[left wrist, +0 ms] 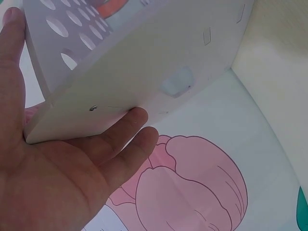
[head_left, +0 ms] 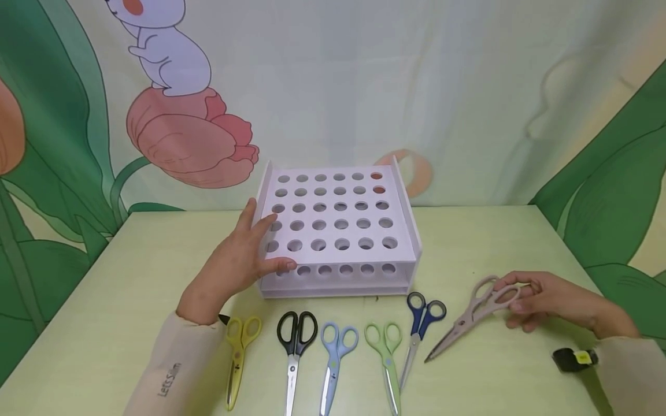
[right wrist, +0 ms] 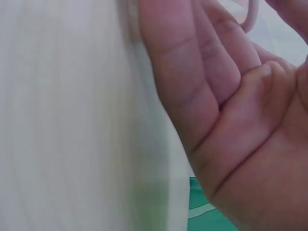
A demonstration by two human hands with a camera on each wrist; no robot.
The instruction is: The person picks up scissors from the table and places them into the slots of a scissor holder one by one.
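In the head view a white rack [head_left: 328, 254] with rows of round holes stands at the table's centre. My left hand [head_left: 229, 266] holds its left front corner: the thumb lies at the front edge and other fingers rest along the side panel [left wrist: 144, 82], seen in the left wrist view. On the right, my right hand [head_left: 551, 300] holds pinkish-beige scissors [head_left: 473, 315] by their handle loops, blades pointing down-left. Whether the tip touches the table cannot be told. The right wrist view mostly shows the palm [right wrist: 250, 144], with a bit of a handle loop [right wrist: 252, 14] at the top.
Across the front lie yellow scissors [head_left: 236, 358], black-handled scissors [head_left: 298, 346], light blue scissors [head_left: 333, 367], green scissors [head_left: 387, 358] and navy-handled scissors [head_left: 418, 326]. A printed curtain [head_left: 322, 86] hangs behind the pale yellow table [head_left: 156, 260].
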